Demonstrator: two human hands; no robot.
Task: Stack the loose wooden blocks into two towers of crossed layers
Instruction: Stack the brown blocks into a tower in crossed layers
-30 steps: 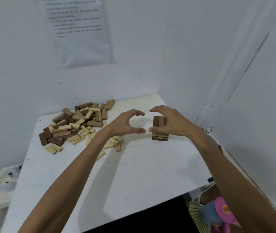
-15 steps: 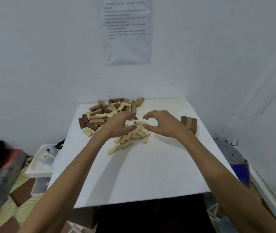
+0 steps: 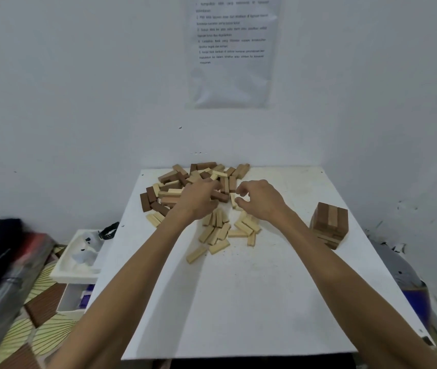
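Note:
A heap of loose wooden blocks [image 3: 185, 179], dark and light mixed, lies at the back of the white table [image 3: 238, 302]. Nearer to me is a smaller scatter of light blocks [image 3: 218, 234]. One short tower of crossed dark layers [image 3: 330, 225] stands near the table's right edge. My left hand [image 3: 198, 199] reaches over the heap, its fingers down on a dark block [image 3: 221, 196]; its fingertips are blurred. My right hand [image 3: 261, 201] hovers beside it, thumb and forefinger bent with a gap between them, next to a light block [image 3: 233, 202].
Walls close off the table at the back and right, with a printed sheet [image 3: 232, 51] taped above. A white tray [image 3: 79, 257] and bags [image 3: 1, 262] sit on the floor to the left. A blue and grey object [image 3: 408, 286] lies on the right.
Both hands left the tower and moved left and back, over the light blocks and then onto the mixed heap. The view swung left, so the tower now stands at the right.

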